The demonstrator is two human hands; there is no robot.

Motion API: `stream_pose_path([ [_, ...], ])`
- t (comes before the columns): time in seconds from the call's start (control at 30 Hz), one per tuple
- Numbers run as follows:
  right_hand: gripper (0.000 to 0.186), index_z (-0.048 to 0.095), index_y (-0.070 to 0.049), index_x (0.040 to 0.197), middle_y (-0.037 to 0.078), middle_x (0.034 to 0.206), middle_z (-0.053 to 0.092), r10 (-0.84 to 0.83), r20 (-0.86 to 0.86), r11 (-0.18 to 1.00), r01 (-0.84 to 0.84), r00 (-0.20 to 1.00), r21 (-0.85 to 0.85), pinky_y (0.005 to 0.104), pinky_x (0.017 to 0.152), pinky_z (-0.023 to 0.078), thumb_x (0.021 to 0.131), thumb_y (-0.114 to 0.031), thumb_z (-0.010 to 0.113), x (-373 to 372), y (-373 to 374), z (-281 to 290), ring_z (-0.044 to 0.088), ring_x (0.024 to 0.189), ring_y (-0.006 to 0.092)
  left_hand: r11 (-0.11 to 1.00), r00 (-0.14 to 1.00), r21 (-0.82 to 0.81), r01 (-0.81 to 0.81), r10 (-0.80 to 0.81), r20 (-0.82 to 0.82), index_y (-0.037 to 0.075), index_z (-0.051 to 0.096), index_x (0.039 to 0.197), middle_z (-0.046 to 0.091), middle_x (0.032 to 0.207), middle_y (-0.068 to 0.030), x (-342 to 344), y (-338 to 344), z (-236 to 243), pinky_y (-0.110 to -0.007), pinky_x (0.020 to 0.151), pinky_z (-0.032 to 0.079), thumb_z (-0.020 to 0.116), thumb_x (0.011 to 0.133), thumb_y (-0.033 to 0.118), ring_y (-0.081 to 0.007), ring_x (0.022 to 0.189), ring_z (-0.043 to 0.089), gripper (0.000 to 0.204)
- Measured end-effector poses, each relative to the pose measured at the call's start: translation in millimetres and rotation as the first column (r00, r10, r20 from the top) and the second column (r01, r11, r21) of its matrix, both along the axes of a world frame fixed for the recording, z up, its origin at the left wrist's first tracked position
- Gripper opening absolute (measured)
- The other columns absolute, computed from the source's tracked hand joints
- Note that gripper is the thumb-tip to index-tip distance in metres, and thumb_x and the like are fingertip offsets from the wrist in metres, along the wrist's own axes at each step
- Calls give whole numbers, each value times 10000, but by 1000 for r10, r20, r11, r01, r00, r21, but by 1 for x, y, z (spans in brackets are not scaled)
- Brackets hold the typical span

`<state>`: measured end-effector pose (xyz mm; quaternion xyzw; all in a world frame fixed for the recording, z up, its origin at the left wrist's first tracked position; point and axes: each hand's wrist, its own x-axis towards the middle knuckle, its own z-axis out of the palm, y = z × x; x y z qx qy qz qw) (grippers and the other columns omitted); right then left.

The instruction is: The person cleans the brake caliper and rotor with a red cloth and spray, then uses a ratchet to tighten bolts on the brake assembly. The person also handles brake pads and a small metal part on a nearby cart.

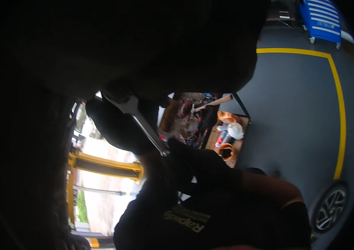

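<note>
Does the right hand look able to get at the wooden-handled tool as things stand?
Probably not straight away: the right hand is at the lower end of the wrench and seems busy there, though its grip is too dark to read. The wooden-handled tool shows its handle uncovered; its distance is unclear.

The wrench (147, 128) slants across the left hand (112, 123) to the right hand (197, 162); rightward, a hammer (216, 102) lies in the tool tray (169, 118), a wheel (330, 209) farther right.

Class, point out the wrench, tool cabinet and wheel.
Open-end wrench (148, 131), head view: middle of its shaft.
Blue tool cabinet (322, 18), head view: its drawer fronts.
Spoked wheel (330, 210), head view: near its hub.
</note>
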<state>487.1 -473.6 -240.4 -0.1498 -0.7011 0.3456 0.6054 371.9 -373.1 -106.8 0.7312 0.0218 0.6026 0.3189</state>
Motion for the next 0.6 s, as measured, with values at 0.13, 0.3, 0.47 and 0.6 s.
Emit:
stream_pose_path([
  [0.13, 795, 414, -6, 1521, 150, 1149, 665, -103, 3, 995, 103, 995, 8, 387, 811, 591, 890, -325, 778, -3, -9, -15, 733, 925, 321, 975, 969, 53, -215, 220, -116, -19, 569, 1311, 523, 1204, -216, -1, 10, -31, -451, 779, 403, 508, 1053, 214, -316, 971, 523, 352],
  [0.3, 813, 396, -8, 1529, 187, 1224, 632, -326, -88, 945, 324, 941, -38, 476, 946, 550, 884, -320, 782, -11, 4, -20, 673, 1083, 405, 879, 759, 211, -428, 476, -444, -9, 545, 1355, 449, 1319, -201, -15, 53, -139, -473, 885, 333, 500, 1051, 218, -316, 1109, 442, 382],
  [0.47, 889, 337, -25, 1571, 226, 1356, 575, -336, -118, 932, 348, 934, 103, 501, 1079, 467, 879, -318, 813, -25, 15, -35, 559, 1298, 419, 731, 225, 447, -516, 619, -752, 1, 520, 1399, 375, 1435, -186, -125, 39, -270, -494, 992, 262, 493, 1048, 221, -315, 1247, 362, 415],
  [0.6, 760, 483, -6, 1502, 220, 1448, 544, -314, -258, 947, 320, 914, -17, 480, 1120, 425, 917, -399, 769, -32, 6, -32, 538, 1358, 361, 718, -93, 607, -341, 617, -781, 9, 501, 1434, 315, 1528, -174, -175, 62, -359, -512, 1077, 206, 486, 1046, 224, -314, 1357, 297, 444],
])
